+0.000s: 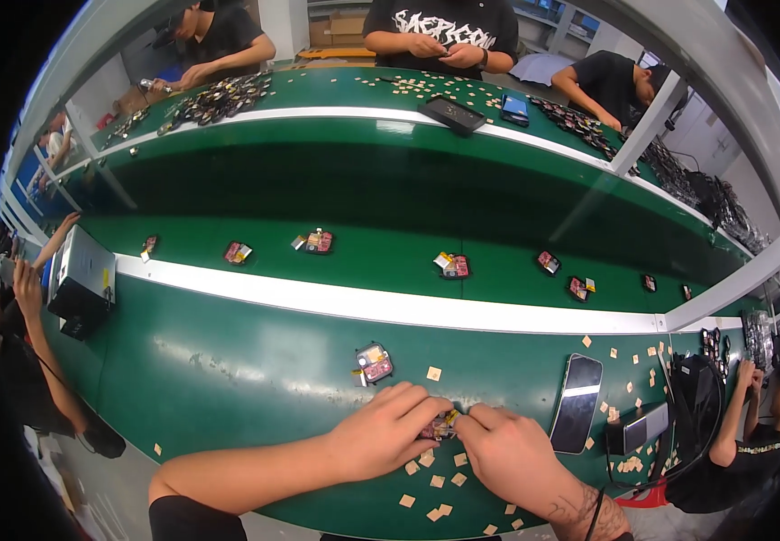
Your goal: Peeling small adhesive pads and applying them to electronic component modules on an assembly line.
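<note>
Near the front edge of the green table, a small electronic device with a red circuit board and a yellow part (441, 426) is between my hands. My left hand (390, 426) grips it from the left, thumb below and fingers above. My right hand (509, 451) closes in at its right side, with bent fingertips against it; whether they pinch a smaller part is hidden. A similar opened device with a red board (375, 362) lies just beyond my left hand. Several small beige squares (438, 481) are scattered below and between my hands.
A phone (577, 403) and a dark box (640, 428) lie to my right. Beyond a white rail (318, 300), a green belt (381, 257) carries several opened devices. A grey machine (83, 275) stands at left. Co-workers sit across and at both sides.
</note>
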The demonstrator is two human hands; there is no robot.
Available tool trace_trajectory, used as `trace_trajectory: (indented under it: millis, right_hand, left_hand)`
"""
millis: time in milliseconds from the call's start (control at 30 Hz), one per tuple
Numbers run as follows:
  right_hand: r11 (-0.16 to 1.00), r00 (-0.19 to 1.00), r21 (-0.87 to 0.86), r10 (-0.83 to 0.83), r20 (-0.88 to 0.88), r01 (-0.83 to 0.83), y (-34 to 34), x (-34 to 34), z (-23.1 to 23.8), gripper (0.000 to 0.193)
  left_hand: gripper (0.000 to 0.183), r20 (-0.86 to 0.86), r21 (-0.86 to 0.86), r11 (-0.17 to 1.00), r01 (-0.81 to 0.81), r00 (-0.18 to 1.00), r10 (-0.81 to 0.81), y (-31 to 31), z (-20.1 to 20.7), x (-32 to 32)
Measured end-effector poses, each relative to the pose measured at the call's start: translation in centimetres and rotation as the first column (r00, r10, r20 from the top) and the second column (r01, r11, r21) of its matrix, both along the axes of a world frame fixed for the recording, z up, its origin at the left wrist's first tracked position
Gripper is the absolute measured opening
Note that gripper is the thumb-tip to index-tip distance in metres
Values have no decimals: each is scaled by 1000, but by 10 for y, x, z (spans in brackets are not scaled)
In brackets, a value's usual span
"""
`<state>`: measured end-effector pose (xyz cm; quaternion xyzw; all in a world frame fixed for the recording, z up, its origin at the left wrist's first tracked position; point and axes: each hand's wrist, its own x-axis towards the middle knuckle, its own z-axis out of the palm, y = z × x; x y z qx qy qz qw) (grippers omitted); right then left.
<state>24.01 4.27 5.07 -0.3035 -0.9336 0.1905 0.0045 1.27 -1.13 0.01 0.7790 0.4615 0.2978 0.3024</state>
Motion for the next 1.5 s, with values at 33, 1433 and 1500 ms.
trace_trajectory:
  millis: [33,1433,1500]
  right_hand:
    - [1000,1000,-3,3,5,-3,-1,0,-1,24]
    - [860,934,-507,-131,-332,-60,37,8,-27,26]
    - [857,917,-508,-131,-376,-86,38,11,-29,26]
  left_hand:
    - [55,7,7,1000,-4,1000,4,0,0,1]
    - [35,-144,149,987,68,989,-46,-9,-5,-11]
    - [35,-141,158,985,68,989,-46,-9,-5,-12]
